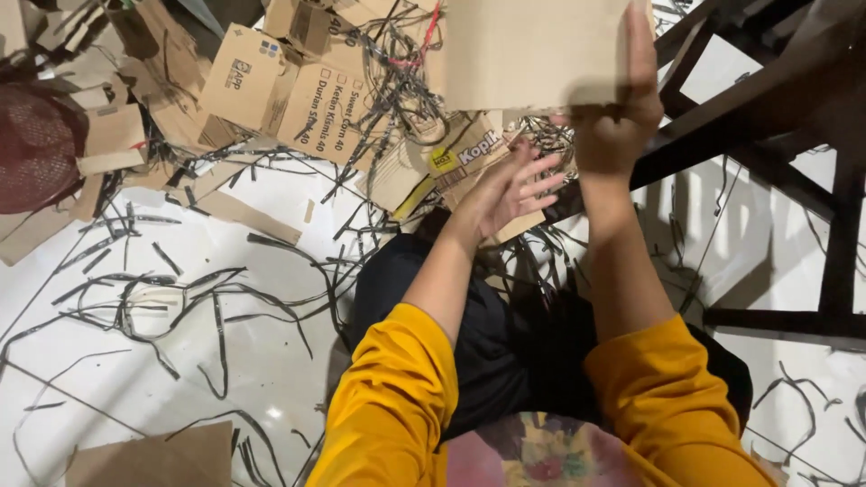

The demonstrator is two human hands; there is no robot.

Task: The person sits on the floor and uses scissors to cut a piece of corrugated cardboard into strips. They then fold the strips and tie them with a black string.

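My right hand (618, 108) is raised and grips the lower right edge of a large plain brown cardboard sheet (532, 50) held up in front of me. Just below that sheet is my left hand (510, 189), open with fingers spread and palm up, holding nothing. Both arms wear yellow-orange sleeves. I sit on a white tiled floor (180, 379) with dark trousers over my legs.
A heap of flattened printed cardboard boxes (298, 90) lies ahead and to the left. Black plastic strapping strips (180, 298) are scattered over the floor. A dark wooden frame (794, 108) stands at the right, a dark red mesh basket (36, 144) at far left, a cardboard piece (153, 460) near bottom left.
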